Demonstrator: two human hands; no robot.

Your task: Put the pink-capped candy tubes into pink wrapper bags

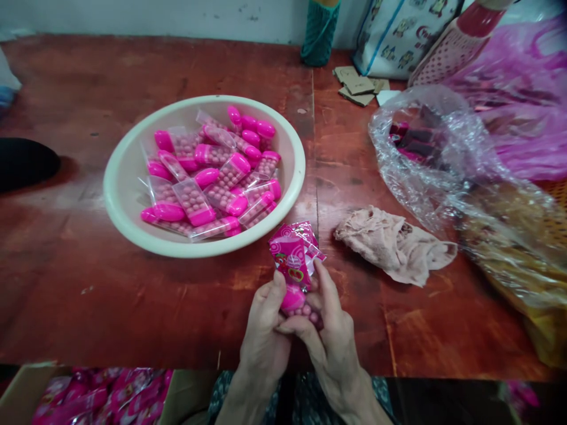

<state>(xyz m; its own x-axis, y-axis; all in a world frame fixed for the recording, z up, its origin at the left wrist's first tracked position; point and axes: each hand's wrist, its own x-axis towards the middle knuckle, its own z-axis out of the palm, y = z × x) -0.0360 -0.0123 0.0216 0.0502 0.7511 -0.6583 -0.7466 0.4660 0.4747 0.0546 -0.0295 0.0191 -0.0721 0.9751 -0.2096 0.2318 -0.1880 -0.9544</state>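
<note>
In front of me, at the table's near edge, both hands are closed around a small clear candy container [310, 313] with a bright pink cap and pink balls inside. A printed pink wrapper [290, 254] extends up from the cap end. My left hand [266, 324] has its thumb along the left side of the wrapper and cap. My right hand [330, 333] grips the container from the right, with a fingertip at the wrapper's edge. Just beyond, a white oval basin [119, 215] holds several similar pink-capped containers [192, 200], lying in a jumble.
A crumpled pale cloth [394, 242] lies to the right. Behind it an open clear plastic bag [452, 153] contains dark pink wrappers. A pink bag [522, 100], cardboard scraps [357, 82] and a green-covered bottle [321, 32] sit farther back. Below left, a carton [188, 386] holds filled pink packets.
</note>
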